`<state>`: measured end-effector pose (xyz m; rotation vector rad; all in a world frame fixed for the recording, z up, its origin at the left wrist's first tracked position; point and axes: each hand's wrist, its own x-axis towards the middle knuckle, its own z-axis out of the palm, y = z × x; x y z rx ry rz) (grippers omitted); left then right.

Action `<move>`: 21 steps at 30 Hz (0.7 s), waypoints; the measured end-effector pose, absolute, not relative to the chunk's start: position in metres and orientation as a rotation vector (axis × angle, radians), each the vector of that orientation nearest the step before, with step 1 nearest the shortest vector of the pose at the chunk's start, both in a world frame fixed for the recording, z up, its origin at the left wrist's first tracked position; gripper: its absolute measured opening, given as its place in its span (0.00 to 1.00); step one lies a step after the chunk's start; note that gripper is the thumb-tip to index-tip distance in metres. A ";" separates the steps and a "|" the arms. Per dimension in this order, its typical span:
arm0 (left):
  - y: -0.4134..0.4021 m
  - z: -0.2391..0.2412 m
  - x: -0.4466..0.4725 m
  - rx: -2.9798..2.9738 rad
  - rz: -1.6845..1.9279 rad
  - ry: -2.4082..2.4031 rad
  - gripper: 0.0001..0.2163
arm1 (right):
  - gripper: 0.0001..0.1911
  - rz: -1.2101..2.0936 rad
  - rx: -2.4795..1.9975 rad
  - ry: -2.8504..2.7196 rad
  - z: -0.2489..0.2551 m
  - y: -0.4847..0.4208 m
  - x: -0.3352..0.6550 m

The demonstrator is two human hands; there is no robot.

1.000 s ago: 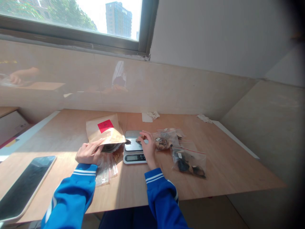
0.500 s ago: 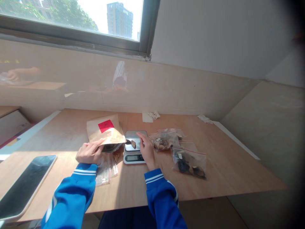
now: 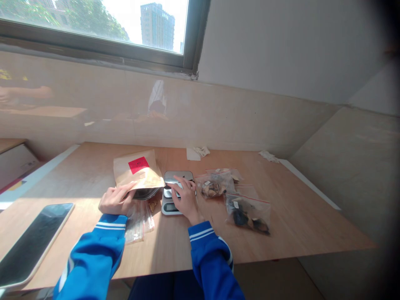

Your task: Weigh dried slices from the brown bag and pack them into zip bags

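Note:
A brown kraft paper bag [image 3: 150, 173] with a red label lies tilted on the table, its dark inside showing at the near opening. My left hand [image 3: 116, 200] grips the bag's near left edge, fingers on top. Under that hand lie clear plastic zip bags [image 3: 139, 223] and a small dried brown piece [image 3: 152, 206]. Right of the paper bag stands a small digital kitchen scale [image 3: 170, 210] with a metal plate. Over its plate is my right hand [image 3: 186, 200], palm down with fingers stretched and apart. Those fingers hide much of the plate; dark bits show beside them.
Zip bags of dried pieces lie right of the scale, a lighter-filled bag [image 3: 214, 187] behind a darker-filled bag [image 3: 248, 216]. A large phone [image 3: 34, 243] rests at the left. Crumpled paper [image 3: 201, 151] lies along the tiled wall, below a window [image 3: 156, 25].
My right hand has shifted left and turned over the scale plate, covering the dried piece that showed there. My left hand and the paper bag have barely moved.

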<state>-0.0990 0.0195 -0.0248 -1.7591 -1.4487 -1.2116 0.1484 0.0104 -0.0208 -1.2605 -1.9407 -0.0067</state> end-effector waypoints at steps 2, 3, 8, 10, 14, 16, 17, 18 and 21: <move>0.020 -0.025 -0.099 -1.752 -1.223 -1.429 0.09 | 0.12 -0.020 -1.303 -1.954 -0.023 0.010 0.148; 0.021 -0.025 -0.100 -1.744 -1.227 -1.419 0.09 | 0.11 -0.034 -1.337 -1.939 -0.024 0.010 0.148; 0.022 -0.026 -0.100 -1.704 -1.227 -1.407 0.08 | 0.11 -0.130 -1.473 -1.825 -0.027 0.010 0.145; 0.022 -0.025 -0.099 -1.697 -1.226 -1.416 0.08 | 0.10 -0.160 -1.476 -1.822 -0.027 0.010 0.143; 0.020 -0.023 -0.097 -1.693 -1.226 -1.424 0.08 | 0.09 -0.175 -1.444 -1.789 -0.025 0.007 0.139; 0.020 -0.023 -0.097 -1.692 -1.227 -1.418 0.08 | 0.09 -0.148 -1.336 -1.841 -0.023 0.003 0.136; 0.020 -0.022 -0.097 -1.691 -1.225 -1.415 0.08 | 0.09 -0.130 -1.265 -1.894 -0.023 0.000 0.133; 0.020 -0.022 -0.096 -1.691 -1.222 -1.415 0.08 | 0.09 -0.114 -1.188 -1.960 -0.024 -0.002 0.130; 0.020 -0.022 -0.096 -1.696 -1.197 -1.433 0.08 | 0.09 -0.106 -0.998 -2.169 -0.029 -0.010 0.118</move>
